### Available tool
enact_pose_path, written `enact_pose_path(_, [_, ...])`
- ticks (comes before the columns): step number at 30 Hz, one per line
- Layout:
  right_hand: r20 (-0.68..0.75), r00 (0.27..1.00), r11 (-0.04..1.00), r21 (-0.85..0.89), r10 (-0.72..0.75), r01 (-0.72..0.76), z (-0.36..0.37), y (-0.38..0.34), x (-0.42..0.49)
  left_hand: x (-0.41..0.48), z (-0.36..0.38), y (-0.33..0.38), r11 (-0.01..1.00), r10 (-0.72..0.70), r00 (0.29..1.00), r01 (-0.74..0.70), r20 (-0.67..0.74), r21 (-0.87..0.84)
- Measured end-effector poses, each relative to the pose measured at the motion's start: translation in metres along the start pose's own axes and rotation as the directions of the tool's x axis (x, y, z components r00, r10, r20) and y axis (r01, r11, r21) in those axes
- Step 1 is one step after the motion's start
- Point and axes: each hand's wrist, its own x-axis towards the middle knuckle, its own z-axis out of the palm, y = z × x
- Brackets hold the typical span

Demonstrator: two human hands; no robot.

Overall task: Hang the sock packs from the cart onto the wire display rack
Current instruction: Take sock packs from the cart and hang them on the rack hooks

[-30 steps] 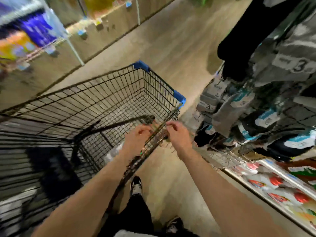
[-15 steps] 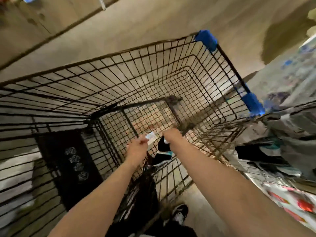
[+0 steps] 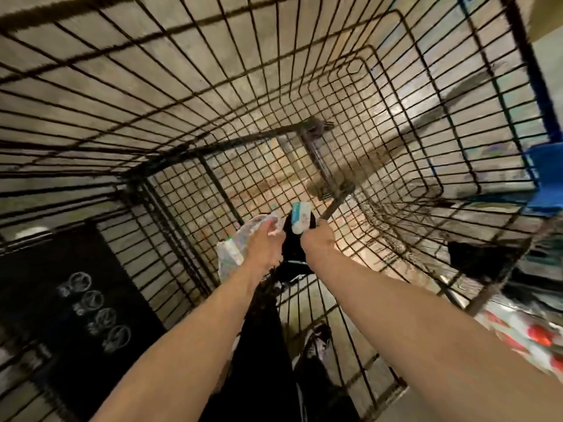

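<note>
One sock pack (image 3: 293,248) is in your grasp. Your right hand (image 3: 316,242) curls tight round it just under the white-and-teal label, and its long axis runs label-up, away from you. Your left hand (image 3: 263,245) rests against one crinkly clear bag (image 3: 231,252); whether those fingers pinch it, I cannot tell. Both sit low in the cart (image 3: 182,86). The rack (image 3: 499,278) lies to your right, nearer your right hand.
</note>
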Motion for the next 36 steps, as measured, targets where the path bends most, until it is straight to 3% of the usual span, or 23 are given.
enact_pose_path(3, [0.055,0.993,0.994,0.01,-0.108,0.107,-0.001,-0.012,-0.029,-0.015,-0.003,0.01,0.996,0.035,0.996,-0.041,-0.078,-0.075])
enact_pose_path(5, [0.171,0.974,0.988,0.072,-0.147,0.136,-0.002,-0.025,-0.047,-0.027,-0.013,0.018,0.991,0.084,0.992,-0.093,-0.093,-0.1])
enact_pose_path(9, [0.401,0.899,0.984,0.056,-0.177,0.169,0.007,-0.036,-0.067,-0.038,-0.045,0.023,0.989,0.041,0.992,-0.057,-0.117,-0.135])
enact_pose_path(12, [0.344,0.925,0.983,-0.024,-0.16,0.18,0.019,-0.028,-0.063,-0.039,-0.071,0.016,0.993,0.08,0.972,-0.098,-0.22,-0.072])
enact_pose_path(15, [0.321,0.946,0.995,-0.102,0.037,-0.004,0.029,-0.016,-0.06,-0.034,-0.087,0.005,0.996,0.038,0.96,-0.058,-0.276,-0.065])
enact_pose_path(18, [0.378,0.921,0.996,-0.064,0.089,-0.07,0.045,-0.004,-0.064,-0.018,-0.09,-0.015,0.995,0.022,0.973,0.001,-0.231,0.1])
enact_pose_path(22, [0.226,0.97,0.996,0.005,0.088,-0.092,0.07,0.012,-0.061,-0.007,-0.08,-0.038,0.988,-0.018,0.984,0.045,-0.179,0.148])
enact_pose_path(28, [0.273,0.96,0.995,0.095,-0.066,0.041,0.058,-0.002,-0.079,-0.021,-0.073,-0.032,0.999,-0.011,0.978,0.019,-0.209,0.035])
enact_pose_path(30, [0.286,0.948,0.986,0.134,-0.138,0.103,0.042,-0.021,-0.095,-0.035,-0.071,-0.018,0.998,0.05,0.972,-0.058,-0.23,-0.03])
enact_pose_path(33, [0.409,0.898,0.961,0.271,-0.162,0.05,0.009,-0.047,-0.117,-0.061,-0.068,0.016,0.985,0.124,0.953,-0.152,-0.278,-0.081])
enact_pose_path(36, [0.47,0.855,0.96,0.26,-0.221,0.105,-0.034,-0.072,-0.139,-0.095,-0.061,0.057,0.962,0.226,0.943,-0.256,-0.245,-0.099])
